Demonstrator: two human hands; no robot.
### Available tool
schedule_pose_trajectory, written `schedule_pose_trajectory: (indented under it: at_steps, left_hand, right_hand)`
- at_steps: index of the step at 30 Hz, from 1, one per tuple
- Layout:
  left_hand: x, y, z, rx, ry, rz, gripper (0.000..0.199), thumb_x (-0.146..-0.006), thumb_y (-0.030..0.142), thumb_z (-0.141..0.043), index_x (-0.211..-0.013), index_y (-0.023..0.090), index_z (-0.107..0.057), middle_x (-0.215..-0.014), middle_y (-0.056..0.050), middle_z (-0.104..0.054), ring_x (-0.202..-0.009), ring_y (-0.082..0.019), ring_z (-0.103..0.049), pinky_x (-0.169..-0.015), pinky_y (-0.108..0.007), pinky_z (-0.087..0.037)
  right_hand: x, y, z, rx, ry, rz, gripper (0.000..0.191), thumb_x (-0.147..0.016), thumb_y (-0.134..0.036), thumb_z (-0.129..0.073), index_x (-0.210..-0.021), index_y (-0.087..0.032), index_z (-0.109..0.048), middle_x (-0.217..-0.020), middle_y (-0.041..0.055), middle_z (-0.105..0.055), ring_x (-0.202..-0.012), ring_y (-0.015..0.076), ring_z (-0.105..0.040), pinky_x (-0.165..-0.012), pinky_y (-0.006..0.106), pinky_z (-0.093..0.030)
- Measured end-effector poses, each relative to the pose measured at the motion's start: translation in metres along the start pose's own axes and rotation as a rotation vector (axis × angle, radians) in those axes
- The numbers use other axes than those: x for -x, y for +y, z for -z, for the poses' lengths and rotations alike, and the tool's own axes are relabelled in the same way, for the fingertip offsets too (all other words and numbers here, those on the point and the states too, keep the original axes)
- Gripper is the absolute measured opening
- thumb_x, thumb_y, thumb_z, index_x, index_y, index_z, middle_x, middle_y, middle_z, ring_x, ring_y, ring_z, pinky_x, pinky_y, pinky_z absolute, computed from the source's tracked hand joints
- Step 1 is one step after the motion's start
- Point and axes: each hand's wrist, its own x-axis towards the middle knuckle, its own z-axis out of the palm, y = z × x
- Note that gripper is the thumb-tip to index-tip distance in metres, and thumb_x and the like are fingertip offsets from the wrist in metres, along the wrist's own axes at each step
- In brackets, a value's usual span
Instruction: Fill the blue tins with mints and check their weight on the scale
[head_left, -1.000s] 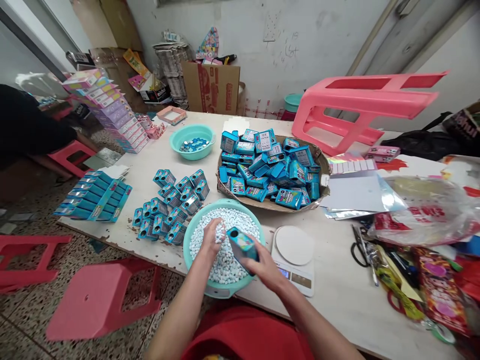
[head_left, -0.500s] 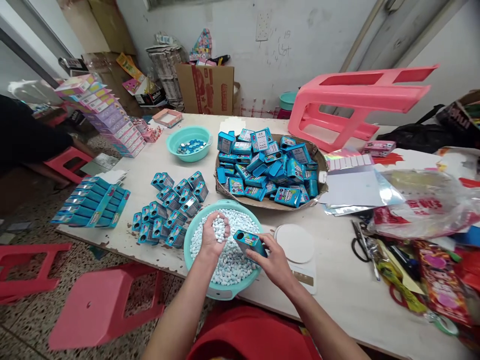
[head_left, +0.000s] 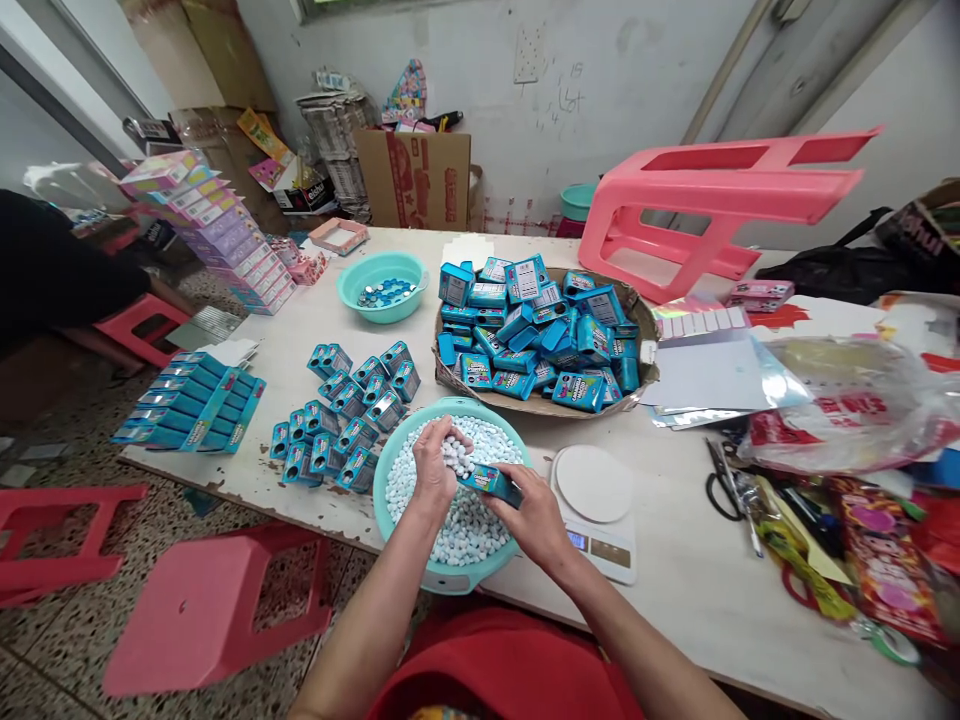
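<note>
My left hand (head_left: 437, 468) is cupped around a heap of small white candies (head_left: 456, 456), above a turquoise basin (head_left: 385, 520) full of the same candies. In my right hand (head_left: 534, 512) is a small blue candy box (head_left: 491, 482), tilted so that its end meets the candies at my left fingers. The box's opening is hidden by the candies and fingers. Several blue boxes (head_left: 349, 400) with dark round holes on top stand in a group left of the basin. Behind it, a cardboard tray (head_left: 634, 392) holds a pile of blue boxes (head_left: 536, 330).
A white scale (head_left: 596, 485) stands right of the basin. A smaller turquoise bowl (head_left: 382, 310) holds blue and silver round pieces. Blue cartons (head_left: 191, 400) lie at the table's left end. Scissors (head_left: 724, 485), plastic bags and a pink stool (head_left: 720, 200) occupy the right side.
My right hand has brought the blue candy box left and tipped it against the candies in my left hand. My left hand has turned toward the box. The scale's display now shows lit.
</note>
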Motion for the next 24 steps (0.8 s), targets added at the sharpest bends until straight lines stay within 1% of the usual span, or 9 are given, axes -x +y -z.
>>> schedule_pose_trajectory:
  at_steps: [4, 8, 11, 14, 17, 20, 22, 24]
  left_hand:
    - [0.0, 0.002, -0.003, -0.039, 0.022, -0.035, 0.029, -0.071, 0.037, -0.068, -0.062, 0.015, -0.052, -0.055, 0.003, -0.05, -0.05, -0.012, -0.054, -0.051, -0.023, -0.042]
    - [0.001, 0.003, -0.005, -0.043, 0.028, -0.033, 0.031, -0.073, 0.039, -0.067, -0.061, 0.015, -0.051, -0.055, 0.002, -0.051, -0.05, -0.011, -0.054, -0.049, -0.022, -0.04]
    - [0.0, 0.004, -0.007, -0.053, 0.026, -0.03, 0.032, -0.073, 0.04, -0.067, -0.061, 0.014, -0.052, -0.057, 0.001, -0.052, -0.048, -0.01, -0.053, -0.047, -0.022, -0.038]
    - [-0.003, 0.004, -0.007, -0.073, 0.015, -0.047, 0.034, -0.073, 0.041, -0.066, -0.058, 0.014, -0.052, -0.053, 0.002, -0.05, -0.049, -0.011, -0.054, -0.052, -0.023, -0.041]
    - [-0.006, 0.005, -0.005, -0.098, 0.033, -0.064, 0.031, -0.075, 0.041, -0.065, -0.061, 0.015, -0.053, -0.046, 0.005, -0.044, -0.047, -0.011, -0.053, -0.056, -0.024, -0.043]
    - [-0.006, 0.007, -0.004, -0.117, 0.063, -0.079, 0.031, -0.074, 0.04, -0.066, -0.061, 0.015, -0.053, -0.05, 0.004, -0.048, -0.049, -0.011, -0.053, -0.055, -0.023, -0.043]
    - [-0.006, 0.008, -0.005, -0.141, 0.042, -0.112, 0.032, -0.075, 0.04, -0.066, -0.06, 0.015, -0.052, -0.054, 0.002, -0.052, -0.052, -0.011, -0.054, -0.056, -0.023, -0.043]
    - [-0.006, 0.009, -0.006, -0.172, 0.029, -0.142, 0.03, -0.076, 0.04, -0.065, -0.062, 0.015, -0.053, -0.053, 0.002, -0.052, -0.052, -0.011, -0.055, -0.057, -0.023, -0.044]
  right_hand:
    - [0.0, -0.001, -0.001, -0.015, 0.028, -0.011, 0.033, -0.074, -0.025, -0.068, -0.106, -0.023, -0.06, -0.105, 0.005, -0.066, -0.099, 0.0259, -0.058, -0.086, 0.039, -0.043]
    - [-0.002, 0.0, -0.001, -0.023, 0.056, -0.004, 0.033, -0.074, -0.025, -0.068, -0.106, -0.024, -0.06, -0.104, 0.0044, -0.066, -0.098, 0.0253, -0.059, -0.085, 0.038, -0.044]
    - [-0.005, -0.001, -0.001, -0.027, 0.053, 0.011, 0.033, -0.073, -0.025, -0.068, -0.105, -0.024, -0.06, -0.103, 0.0041, -0.066, -0.098, 0.0251, -0.059, -0.086, 0.038, -0.044]
    - [-0.009, -0.002, -0.002, -0.03, 0.058, 0.003, 0.033, -0.072, -0.024, -0.068, -0.104, -0.024, -0.061, -0.103, 0.0043, -0.067, -0.097, 0.025, -0.059, -0.085, 0.038, -0.044]
    - [-0.013, -0.004, -0.003, -0.043, 0.051, -0.011, 0.032, -0.072, -0.023, -0.069, -0.103, -0.023, -0.061, -0.101, 0.004, -0.067, -0.097, 0.0245, -0.059, -0.085, 0.037, -0.044]
    - [-0.014, -0.008, -0.002, -0.066, 0.055, -0.013, 0.032, -0.072, -0.023, -0.069, -0.103, -0.023, -0.061, -0.101, 0.0038, -0.067, -0.097, 0.024, -0.059, -0.084, 0.036, -0.044]
    - [-0.014, -0.011, -0.002, -0.07, 0.062, 0.003, 0.032, -0.072, -0.023, -0.068, -0.104, -0.023, -0.061, -0.102, 0.004, -0.066, -0.098, 0.0239, -0.059, -0.085, 0.036, -0.044]
    - [-0.014, -0.012, -0.003, -0.061, 0.062, 0.025, 0.032, -0.073, -0.023, -0.067, -0.104, -0.024, -0.06, -0.102, 0.0046, -0.067, -0.098, 0.0246, -0.059, -0.085, 0.038, -0.043]
